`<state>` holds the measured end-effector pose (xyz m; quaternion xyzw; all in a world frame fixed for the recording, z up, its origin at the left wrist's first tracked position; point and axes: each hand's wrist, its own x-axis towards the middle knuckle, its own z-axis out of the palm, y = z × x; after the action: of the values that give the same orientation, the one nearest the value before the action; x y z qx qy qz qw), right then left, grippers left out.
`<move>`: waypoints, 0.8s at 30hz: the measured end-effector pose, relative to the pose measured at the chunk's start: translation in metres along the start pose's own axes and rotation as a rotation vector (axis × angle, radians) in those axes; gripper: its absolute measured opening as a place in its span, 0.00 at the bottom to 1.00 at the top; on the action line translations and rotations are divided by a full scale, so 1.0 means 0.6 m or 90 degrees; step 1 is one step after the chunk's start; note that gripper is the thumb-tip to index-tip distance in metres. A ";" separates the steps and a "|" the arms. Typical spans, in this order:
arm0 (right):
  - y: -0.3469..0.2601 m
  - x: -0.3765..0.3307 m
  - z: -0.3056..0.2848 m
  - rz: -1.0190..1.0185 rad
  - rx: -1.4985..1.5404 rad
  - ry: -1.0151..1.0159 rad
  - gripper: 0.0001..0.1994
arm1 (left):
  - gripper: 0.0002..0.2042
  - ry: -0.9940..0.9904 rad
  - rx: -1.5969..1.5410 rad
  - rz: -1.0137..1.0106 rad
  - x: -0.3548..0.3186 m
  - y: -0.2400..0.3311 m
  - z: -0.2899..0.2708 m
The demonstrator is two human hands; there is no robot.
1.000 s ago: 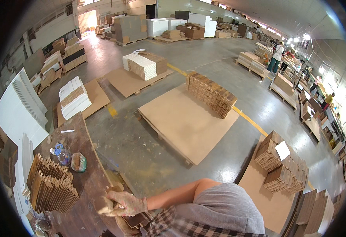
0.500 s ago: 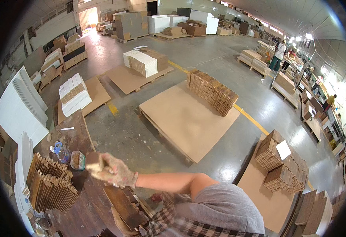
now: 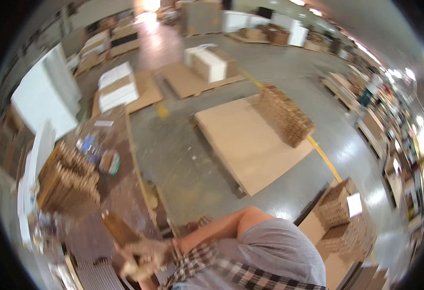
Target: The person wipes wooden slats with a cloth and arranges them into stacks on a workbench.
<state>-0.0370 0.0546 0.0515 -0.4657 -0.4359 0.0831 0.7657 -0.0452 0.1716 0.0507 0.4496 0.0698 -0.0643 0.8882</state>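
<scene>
My right hand [image 3: 149, 253], in a pale work glove, is closed around a brown wooden board [image 3: 117, 228], smeared by motion. The board tilts out past the fingers, over the near edge of a dark brown worktable [image 3: 120, 193]. Low in the picture my left hand is hidden or lost in the blur beside the right one. Next to the hands, at the table's near end, lies a stack of thin grey-brown strips [image 3: 98, 275]. Farther along stands a stack of notched brown boards [image 3: 69, 186], beside a clear bottle [image 3: 91, 149] and a small clear tub [image 3: 109, 162].
White panels [image 3: 45, 96] lean beyond the table's left side. Across the aisle, a pallet with a brown sheet [image 3: 250, 140] bears a row of bundled boards [image 3: 287, 116]. More stacked pieces [image 3: 342, 208] stand at the right. People work along the far right wall.
My right hand has drawn back toward my body from above the tub and now grips the board. The view has swung, shifting the table and pallets rightward.
</scene>
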 end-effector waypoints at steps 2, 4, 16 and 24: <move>-0.047 0.016 -0.016 0.214 0.170 0.070 0.37 | 0.23 0.020 -0.020 0.080 -0.015 0.013 -0.035; -0.057 0.015 -0.039 0.120 0.391 0.190 0.38 | 0.21 -0.002 -0.052 0.137 -0.031 0.020 -0.062; 0.064 0.128 -0.028 0.249 0.460 0.055 0.06 | 0.29 0.233 -0.152 0.296 -0.180 0.038 -0.098; 0.124 0.145 0.008 0.377 0.227 -0.082 0.17 | 0.24 0.508 -0.172 0.316 -0.237 0.020 -0.085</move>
<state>0.0328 0.1455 0.0452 -0.4250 -0.3078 0.4055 0.7485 -0.1862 0.2275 0.0562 0.3229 0.3029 0.3364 0.8312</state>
